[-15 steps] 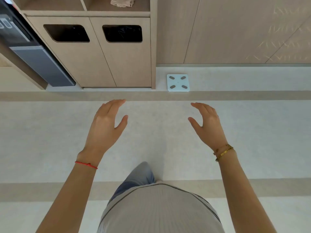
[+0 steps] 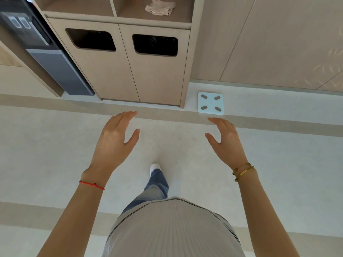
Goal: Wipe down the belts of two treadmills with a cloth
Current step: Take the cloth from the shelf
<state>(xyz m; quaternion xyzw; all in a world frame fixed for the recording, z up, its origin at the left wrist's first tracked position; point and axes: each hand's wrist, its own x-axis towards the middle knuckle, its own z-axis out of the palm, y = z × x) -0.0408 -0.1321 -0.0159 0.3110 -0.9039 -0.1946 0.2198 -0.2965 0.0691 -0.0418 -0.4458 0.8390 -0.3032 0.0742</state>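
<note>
While a crumpled beige cloth (image 2: pixel 160 7) is lying in a loose heap on the right-hand open shelf (image 2: pixel 178 18) of the wooden cabinet (image 2: pixel 159 75), near the shelf's front edge, both hands are hovering over the pale floor (image 2: pixel 46 145), well apart from the cloth. The left hand (image 2: pixel 115 140) and right hand (image 2: pixel 225 140) are reaching forward with fingers spread and relaxed, palms facing each other, gripping nothing. Below the shelf, two bin openings are showing: the left opening (image 2: pixel 91 39) is looking dark, the right opening (image 2: pixel 155 45) is holding a black liner.
</note>
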